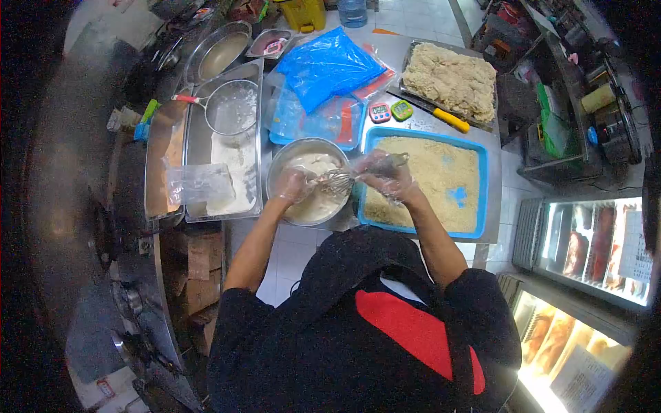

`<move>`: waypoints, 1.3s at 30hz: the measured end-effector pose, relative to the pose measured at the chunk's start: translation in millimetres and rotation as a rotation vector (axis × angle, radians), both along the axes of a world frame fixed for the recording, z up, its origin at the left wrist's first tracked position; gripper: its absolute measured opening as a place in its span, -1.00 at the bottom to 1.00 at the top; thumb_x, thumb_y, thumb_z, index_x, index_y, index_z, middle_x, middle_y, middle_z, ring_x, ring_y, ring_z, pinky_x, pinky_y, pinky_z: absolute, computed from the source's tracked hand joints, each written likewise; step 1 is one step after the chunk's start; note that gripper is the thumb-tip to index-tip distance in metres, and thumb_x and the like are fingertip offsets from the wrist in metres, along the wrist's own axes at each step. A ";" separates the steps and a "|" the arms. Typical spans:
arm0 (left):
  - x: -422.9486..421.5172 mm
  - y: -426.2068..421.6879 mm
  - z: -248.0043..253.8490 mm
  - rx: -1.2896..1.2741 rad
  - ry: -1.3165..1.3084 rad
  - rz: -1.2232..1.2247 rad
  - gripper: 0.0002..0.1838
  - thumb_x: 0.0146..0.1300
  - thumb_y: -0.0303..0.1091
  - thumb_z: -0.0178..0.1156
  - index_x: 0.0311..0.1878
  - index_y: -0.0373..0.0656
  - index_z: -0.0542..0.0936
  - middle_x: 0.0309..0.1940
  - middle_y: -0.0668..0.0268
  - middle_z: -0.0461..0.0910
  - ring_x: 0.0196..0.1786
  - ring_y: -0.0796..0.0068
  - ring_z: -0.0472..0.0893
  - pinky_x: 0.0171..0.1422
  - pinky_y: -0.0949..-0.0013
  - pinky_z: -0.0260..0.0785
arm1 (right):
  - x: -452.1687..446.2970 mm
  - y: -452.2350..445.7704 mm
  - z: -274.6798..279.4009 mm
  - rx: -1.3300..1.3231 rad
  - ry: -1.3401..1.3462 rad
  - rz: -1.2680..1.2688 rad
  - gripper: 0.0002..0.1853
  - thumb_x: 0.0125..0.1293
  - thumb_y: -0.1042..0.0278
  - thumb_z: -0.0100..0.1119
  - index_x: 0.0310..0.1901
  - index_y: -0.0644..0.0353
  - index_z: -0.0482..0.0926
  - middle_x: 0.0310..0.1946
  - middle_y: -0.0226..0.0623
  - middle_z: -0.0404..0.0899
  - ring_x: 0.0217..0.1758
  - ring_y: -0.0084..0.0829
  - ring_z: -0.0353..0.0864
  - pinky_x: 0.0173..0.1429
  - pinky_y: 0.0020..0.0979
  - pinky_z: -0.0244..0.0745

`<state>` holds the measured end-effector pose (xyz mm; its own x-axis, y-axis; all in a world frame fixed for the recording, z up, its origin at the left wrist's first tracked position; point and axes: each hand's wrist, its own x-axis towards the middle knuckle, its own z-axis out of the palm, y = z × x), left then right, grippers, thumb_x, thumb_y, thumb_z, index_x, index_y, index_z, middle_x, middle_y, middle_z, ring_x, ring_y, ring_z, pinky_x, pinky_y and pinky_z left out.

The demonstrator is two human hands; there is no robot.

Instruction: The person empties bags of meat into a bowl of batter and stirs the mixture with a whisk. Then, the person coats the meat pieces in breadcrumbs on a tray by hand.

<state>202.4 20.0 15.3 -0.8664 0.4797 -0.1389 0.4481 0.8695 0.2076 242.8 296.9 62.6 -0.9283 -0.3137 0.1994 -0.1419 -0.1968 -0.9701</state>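
Observation:
A metal whisk [337,180] is held level over a round steel bowl [271,199] of pale, creamy batter [320,164]. My right hand [391,177], in a clear plastic glove, is closed round its handle, beside the blue tray's [484,186] left edge. On the other side my left hand [295,184], gloved too, hangs over the batter with its fingers drawn together at the whisk's wire end. Glove and wires partly hide the exact grip. Pale crumbs [420,196] fill the blue tray under my right forearm.
Left of the bowl, a steel pan [259,138] holds white flour [241,182] and a red-handled sieve [233,109]. Behind lie a blue plastic bag [330,65], two timers [379,112], a yellow-handled knife [451,120] and a tray of crumb-coated food [451,79]. Lit display fridges [599,248] stand right.

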 end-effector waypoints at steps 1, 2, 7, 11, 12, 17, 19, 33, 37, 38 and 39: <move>-2.5 -7.5 -7.8 0.022 0.009 -0.019 -0.77 -0.02 -0.21 0.17 -0.33 -0.11 0.63 -0.43 0.05 0.57 -0.35 0.10 0.57 -0.19 0.15 0.40 | 1.7 -1.7 2.6 0.043 -0.001 -0.024 -0.80 -0.01 0.50 0.29 -0.32 0.22 0.49 -0.32 -0.36 0.56 -0.23 -0.55 0.52 -0.10 -0.46 0.44; -5.1 -15.8 -15.6 0.044 0.020 -0.036 -0.78 0.00 -0.22 0.17 -0.33 -0.11 0.63 -0.43 0.06 0.57 -0.34 0.10 0.57 -0.19 0.16 0.41 | 3.1 -3.9 7.3 0.086 -0.002 -0.045 -0.82 -0.02 0.48 0.27 -0.34 0.22 0.51 -0.34 -0.36 0.56 -0.24 -0.56 0.51 -0.11 -0.45 0.43; -9.5 -36.9 1.4 0.301 -0.087 0.208 -0.76 -0.07 -0.26 0.25 -0.30 -0.12 0.63 -0.38 0.04 0.57 -0.34 0.07 0.55 -0.21 0.22 0.40 | 5.7 -9.7 12.8 0.103 -0.027 -0.064 -0.85 -0.05 0.47 0.28 -0.38 0.21 0.54 -0.37 -0.41 0.56 -0.28 -0.61 0.49 -0.14 -0.47 0.42; -9.8 -59.0 1.0 0.547 -0.008 0.104 -0.78 -0.05 -0.42 0.25 -0.26 -0.18 0.62 -0.41 0.10 0.60 -0.37 0.17 0.57 -0.24 0.29 0.42 | 2.9 -6.8 -25.2 0.079 -0.080 -0.175 -0.82 -0.08 0.47 0.34 -0.40 0.21 0.55 -0.37 -0.41 0.57 -0.27 -0.60 0.51 -0.15 -0.47 0.44; -6.9 -57.3 9.5 0.548 -0.052 0.137 -0.79 -0.04 -0.44 0.24 -0.26 -0.19 0.62 -0.41 0.12 0.60 -0.37 0.21 0.58 -0.25 0.30 0.42 | 1.9 -5.3 -35.9 0.105 -0.089 -0.228 -0.81 -0.09 0.46 0.36 -0.40 0.21 0.55 -0.37 -0.40 0.57 -0.27 -0.59 0.51 -0.15 -0.47 0.45; 3.9 -37.1 61.5 0.455 -0.150 0.221 -0.82 0.02 -0.42 0.23 -0.26 -0.19 0.63 -0.39 0.17 0.63 -0.36 0.35 0.61 -0.26 0.34 0.42 | 3.4 -15.7 -4.1 -0.187 -0.119 -0.269 -0.77 -0.07 0.49 0.36 -0.34 0.19 0.53 -0.32 -0.39 0.57 -0.24 -0.54 0.53 -0.10 -0.47 0.46; -1.3 -45.3 44.7 0.495 -0.143 0.189 -0.80 0.02 -0.39 0.23 -0.25 -0.18 0.63 -0.36 0.17 0.63 -0.35 0.37 0.61 -0.25 0.35 0.42 | 2.6 -20.7 -28.8 -0.166 -0.098 -0.273 -0.76 -0.03 0.54 0.31 -0.29 0.20 0.49 -0.27 -0.33 0.56 -0.19 -0.49 0.53 -0.06 -0.44 0.45; -13.2 -39.8 32.3 0.398 -0.125 0.195 -0.76 -0.08 -0.42 0.26 -0.26 -0.20 0.62 -0.36 0.09 0.61 -0.32 0.28 0.61 -0.21 0.30 0.42 | 2.1 -29.0 -23.5 0.086 -0.142 -0.390 -0.73 -0.09 0.56 0.31 -0.34 0.25 0.43 -0.35 -0.25 0.57 -0.29 -0.43 0.57 -0.16 -0.42 0.51; -17.7 -45.7 25.9 0.354 -0.079 0.114 -0.77 -0.09 -0.43 0.25 -0.26 -0.16 0.63 -0.37 0.09 0.60 -0.35 0.23 0.59 -0.21 0.25 0.41 | 4.3 -23.0 -31.4 -0.062 -0.120 -0.383 -0.75 -0.07 0.48 0.31 -0.32 0.24 0.48 -0.36 -0.32 0.57 -0.34 -0.49 0.54 -0.18 -0.45 0.48; -14.8 -39.8 35.2 0.328 -0.084 0.112 -0.77 -0.08 -0.43 0.24 -0.26 -0.14 0.63 -0.37 0.10 0.60 -0.35 0.21 0.59 -0.21 0.24 0.41 | 5.9 -22.7 -30.8 -0.040 -0.126 -0.383 -0.75 -0.07 0.46 0.30 -0.31 0.24 0.49 -0.36 -0.33 0.57 -0.34 -0.49 0.54 -0.17 -0.45 0.48; -10.4 -31.1 49.0 0.268 -0.096 0.113 -0.77 -0.07 -0.41 0.24 -0.26 -0.13 0.63 -0.36 0.10 0.60 -0.35 0.20 0.58 -0.21 0.24 0.41 | 6.6 -23.3 -32.0 -0.052 -0.161 -0.384 -0.75 -0.06 0.46 0.30 -0.30 0.24 0.50 -0.36 -0.34 0.58 -0.33 -0.49 0.54 -0.16 -0.46 0.48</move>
